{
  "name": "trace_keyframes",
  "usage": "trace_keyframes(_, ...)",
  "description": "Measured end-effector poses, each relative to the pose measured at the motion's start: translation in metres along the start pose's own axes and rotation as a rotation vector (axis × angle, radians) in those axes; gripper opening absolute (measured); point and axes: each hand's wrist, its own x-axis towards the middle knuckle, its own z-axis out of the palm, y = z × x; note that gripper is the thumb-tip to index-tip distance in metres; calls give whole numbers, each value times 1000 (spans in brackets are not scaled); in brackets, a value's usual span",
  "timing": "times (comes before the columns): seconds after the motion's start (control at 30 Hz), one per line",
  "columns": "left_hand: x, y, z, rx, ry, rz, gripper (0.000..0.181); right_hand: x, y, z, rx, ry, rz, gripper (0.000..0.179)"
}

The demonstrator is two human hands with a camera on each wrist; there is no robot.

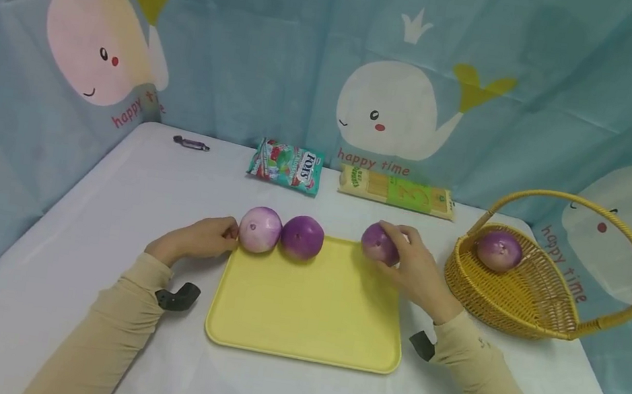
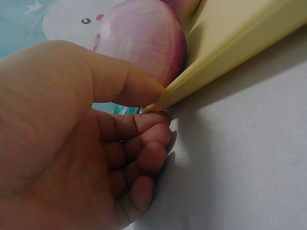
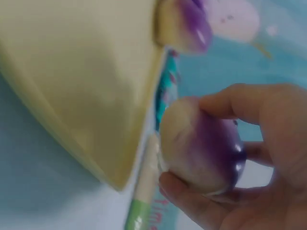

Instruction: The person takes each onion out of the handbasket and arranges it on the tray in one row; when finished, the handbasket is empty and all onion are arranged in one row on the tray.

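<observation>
My left hand [image 1: 205,236] pinches the far-left corner of a yellow tray [image 1: 307,309]; in the left wrist view the thumb presses its rim [image 2: 168,93] from above and the fingers curl below. Beside that hand, a pale purple onion [image 1: 260,229] sits at the tray's far edge, next to a darker purple onion [image 1: 302,237]. Over the far-right part of the tray my right hand [image 1: 417,270] grips another purple onion [image 1: 380,244]. The right wrist view shows thumb and fingers around this onion [image 3: 201,146], held past the tray's edge there.
A wicker basket [image 1: 494,300] with a tall handle stands at the right, one purple onion [image 1: 499,251] inside. Along the back lie a teal candy bag [image 1: 286,166], a pack of noodles [image 1: 397,192] and a small dark purple object [image 1: 192,143]. A printed curtain [image 1: 249,68] hangs behind the table.
</observation>
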Motion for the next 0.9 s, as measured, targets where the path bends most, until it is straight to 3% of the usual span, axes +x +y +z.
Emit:
trace_keyframes(0.27, 2, 0, 0, 23, 0, 1, 18, 6, -8, 26, -2, -62, -44, 70)
trace_keyframes(0.9, 0, 1, 0, 13, -1, 4, 17, 27, -34, 34, -25, -103, -91, 74)
